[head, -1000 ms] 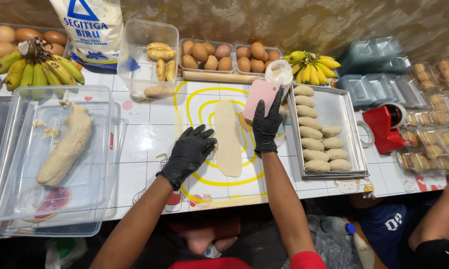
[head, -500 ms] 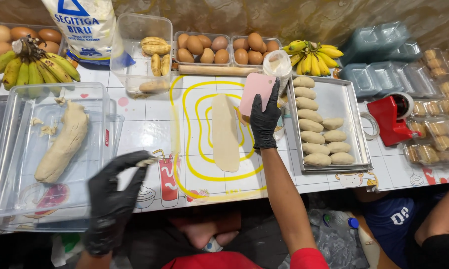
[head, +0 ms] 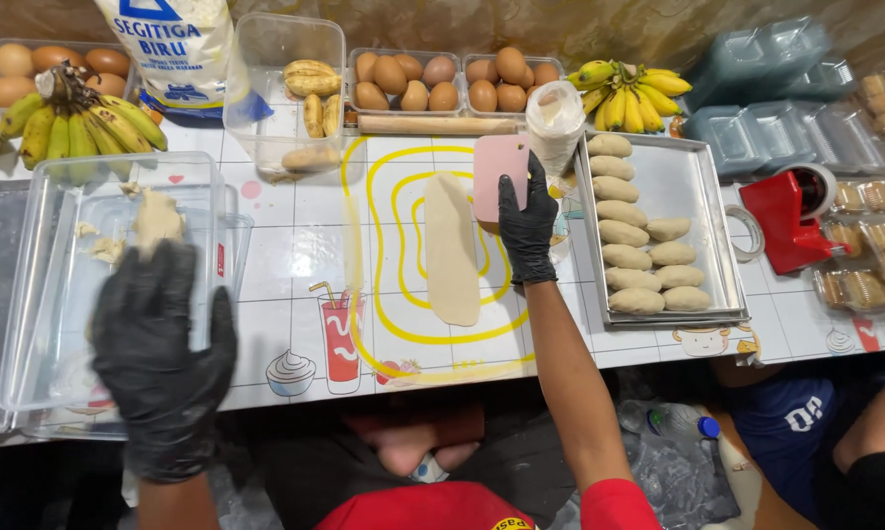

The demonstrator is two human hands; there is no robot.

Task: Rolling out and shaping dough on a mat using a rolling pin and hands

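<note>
We take the flattened dough strip (head: 451, 247) as our landmark: it lies on the bench (head: 295, 211), inside the yellow looped print, long axis running away from us toward the rolling pin (head: 435, 125).

Right hand (head: 524, 228), black-gloved, sits just right of the strip's far half. Its fingers are clamped on a pink dough scraper (head: 499, 177), thumb across the lower face, blade upright and edge close beside the strip's upper right side; we cannot tell whether it touches the dough.

Left hand (head: 163, 344), also gloved, hangs well left of the strip, over the near corner of a clear plastic tub (head: 40, 294). Fingers are spread apart, holding nothing; the glove is blurred. A lump of raw dough (head: 155, 218) lies in the tub just beyond the fingertips, farther from us.

The right hand is clearly the nearer to the strip.

Right of the strip: a metal tray (head: 693, 186) of shaped dough pieces (head: 627, 231). Beyond it: eggs (head: 442, 83), bananas (head: 631, 93).
</note>
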